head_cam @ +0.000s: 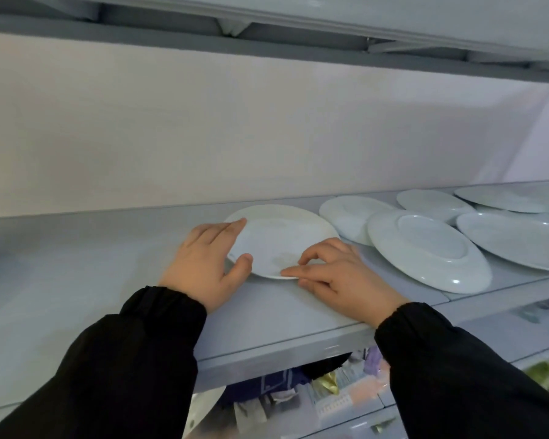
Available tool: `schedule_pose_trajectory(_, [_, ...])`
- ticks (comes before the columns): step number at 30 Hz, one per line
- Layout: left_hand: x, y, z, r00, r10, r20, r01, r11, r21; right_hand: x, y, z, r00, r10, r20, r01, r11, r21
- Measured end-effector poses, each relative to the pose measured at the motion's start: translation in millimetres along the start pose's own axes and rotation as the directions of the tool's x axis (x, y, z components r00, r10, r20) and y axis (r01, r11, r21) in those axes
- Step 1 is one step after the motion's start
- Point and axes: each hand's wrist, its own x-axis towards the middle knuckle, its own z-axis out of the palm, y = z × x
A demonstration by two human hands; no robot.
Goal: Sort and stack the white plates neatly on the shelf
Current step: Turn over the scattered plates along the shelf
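Note:
A white plate (279,236) lies right side up on the grey shelf (76,264), near its middle. My left hand (206,264) grips the plate's left rim, thumb on top at the front and fingers along the edge. My right hand (336,274) pinches the plate's front right rim with thumb and fingertips. To the right lie several more white plates, loosely overlapping: an upside-down plate (431,248) leaning on another plate (346,217), and further plates (514,239) toward the right end.
An upper shelf (267,42) hangs overhead, and a pale wall (235,128) closes the back. The shelf's front edge (282,353) runs just under my wrists. Below it sit packets and boxes (330,391). Bare shelf surface extends to the left of the held plate.

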Motion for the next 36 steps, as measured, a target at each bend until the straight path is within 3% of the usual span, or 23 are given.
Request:
schedule_pose_trajectory(8, [1,-2,3,0.999,-0.017,0.032,0.015,0.999,0.044,-2,-5,-5,0.987,0.149,0.061,-0.151,0.988,0.031])
schedule_pose_trajectory(16, [3,-1,4,0.997,-0.049,0.055,0.044,0.995,0.085,6,-7,-13,0.916,-0.017,0.402,-0.029,0.994,0.108])
schedule_pose_trajectory(20, [2,-1,4,0.996,-0.044,0.08,0.032,0.989,0.145,6,-7,-15,0.926,-0.004,0.377,-0.027,0.997,0.076])
schedule_pose_trajectory(29, [0,3,2,0.994,-0.062,0.087,0.041,0.975,0.22,-7,-2,-30,0.955,0.148,0.258,-0.168,0.984,0.057])
schedule_pose_trajectory(36, [5,29,2,0.998,0.021,0.067,-0.037,0.966,0.256,-43,40,-78,0.939,0.235,0.251,-0.217,0.971,-0.099])
